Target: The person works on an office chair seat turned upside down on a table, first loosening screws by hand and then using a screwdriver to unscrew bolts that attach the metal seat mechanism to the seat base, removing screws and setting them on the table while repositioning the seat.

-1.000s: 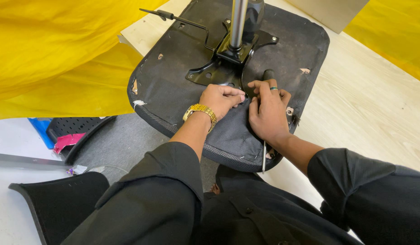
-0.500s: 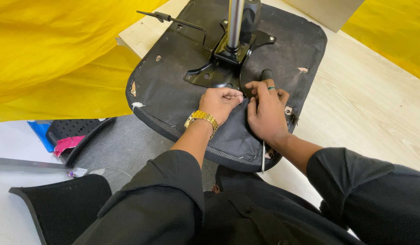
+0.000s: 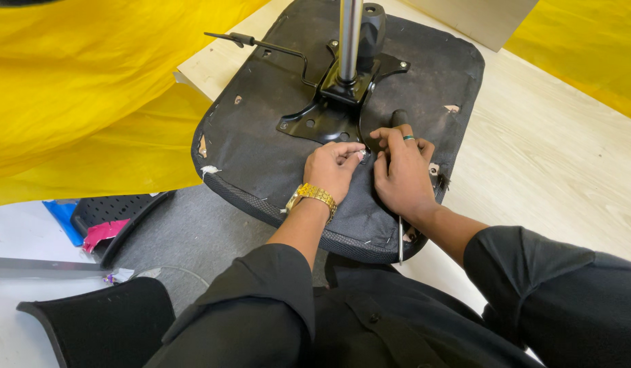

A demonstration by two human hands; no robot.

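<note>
The upturned chair seat (image 3: 274,143) lies underside-up on the pale wooden table (image 3: 554,157), right in front of you, its black fabric torn in small spots and its near edge hanging over the table's edge. A black metal mounting plate (image 3: 322,119) sits at its middle, with a shiny gas cylinder (image 3: 349,34) rising from it and a thin lever (image 3: 261,44) running off to the left. Your left hand (image 3: 332,170), a gold watch (image 3: 312,197) on the wrist, rests on the fabric just below the plate, fingers curled with thumb and forefinger pinched on a small silvery piece that is too small to make out. Your right hand (image 3: 400,170) is just beside it, closed around a screwdriver (image 3: 399,136), whose black handle shows above your fingers and whose thin metal shaft shows below your wrist. Yellow cloth (image 3: 90,88) hangs at the left.
</note>
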